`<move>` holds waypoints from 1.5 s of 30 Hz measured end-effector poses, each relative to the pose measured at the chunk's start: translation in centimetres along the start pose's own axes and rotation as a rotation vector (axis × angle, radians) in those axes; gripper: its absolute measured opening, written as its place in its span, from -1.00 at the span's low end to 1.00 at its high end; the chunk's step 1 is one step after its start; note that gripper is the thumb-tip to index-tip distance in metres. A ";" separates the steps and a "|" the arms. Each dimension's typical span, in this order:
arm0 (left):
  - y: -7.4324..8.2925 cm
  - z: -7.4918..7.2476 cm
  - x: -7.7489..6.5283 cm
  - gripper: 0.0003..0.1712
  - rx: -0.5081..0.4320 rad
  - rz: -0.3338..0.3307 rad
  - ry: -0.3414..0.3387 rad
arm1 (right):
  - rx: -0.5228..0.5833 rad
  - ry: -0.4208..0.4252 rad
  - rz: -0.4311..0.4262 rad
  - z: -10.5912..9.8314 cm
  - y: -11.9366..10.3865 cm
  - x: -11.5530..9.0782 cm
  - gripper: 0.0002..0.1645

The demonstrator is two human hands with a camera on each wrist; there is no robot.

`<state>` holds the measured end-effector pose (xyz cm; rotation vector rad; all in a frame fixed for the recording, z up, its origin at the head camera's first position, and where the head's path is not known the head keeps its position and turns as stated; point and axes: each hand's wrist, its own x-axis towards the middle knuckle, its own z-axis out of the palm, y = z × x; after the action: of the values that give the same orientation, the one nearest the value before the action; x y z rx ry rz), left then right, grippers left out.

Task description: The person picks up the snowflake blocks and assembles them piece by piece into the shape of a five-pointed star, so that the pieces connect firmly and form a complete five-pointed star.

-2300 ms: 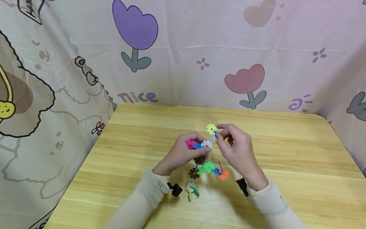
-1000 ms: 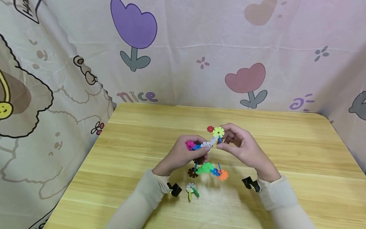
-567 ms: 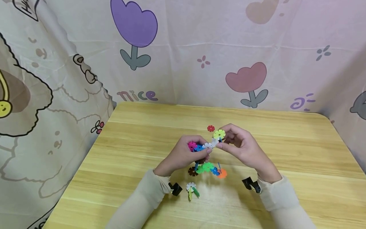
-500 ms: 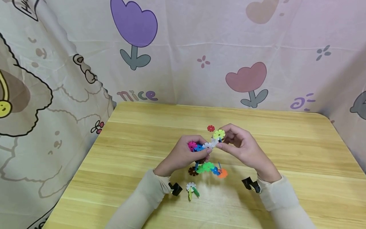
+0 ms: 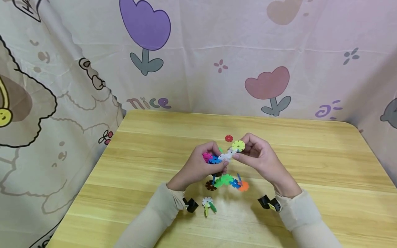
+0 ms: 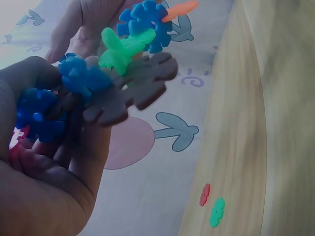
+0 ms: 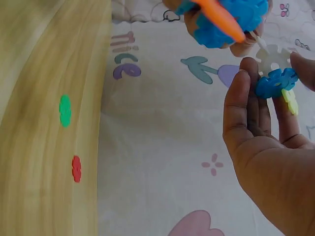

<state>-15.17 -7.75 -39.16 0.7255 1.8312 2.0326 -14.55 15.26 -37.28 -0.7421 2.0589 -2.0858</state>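
My left hand (image 5: 203, 166) grips a chain of interlocking snowflake discs, its thumb by a white disc (image 5: 224, 157), with a pink disc (image 5: 207, 157) and a blue disc (image 5: 214, 159) inside the grasp. Below hang brown (image 5: 211, 185), green (image 5: 227, 179) and orange discs (image 5: 243, 186), seen closer in the left wrist view as brown discs (image 6: 153, 81) and a blue disc (image 6: 147, 22). My right hand (image 5: 263, 158) pinches a small joined piece: a yellow disc (image 5: 238, 146), a blue disc (image 7: 275, 83) and a white disc (image 7: 273, 56). This piece meets the chain's white disc.
A red disc (image 5: 228, 138) lies on the wooden table (image 5: 149, 144) beyond the hands, near a green disc (image 7: 65, 111) mostly hidden in the head view. A small cluster with a white disc (image 5: 207, 202) sits nearer the front. A patterned cloth (image 5: 198, 69) hangs behind.
My right hand has turned and brought the yellow-topped piece right and down against the chain's white disc. The red disc and part of the green disc have come into view behind.
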 end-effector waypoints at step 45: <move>0.0 0.1 0.3 -0.78 -0.044 -0.027 0.011 | -0.064 0.034 0.006 0.6 0.1 0.1 -0.79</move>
<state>-15.37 -7.44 -39.13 0.6749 1.7861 2.0570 -14.44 14.68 -37.37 -0.7141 2.1523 -2.0518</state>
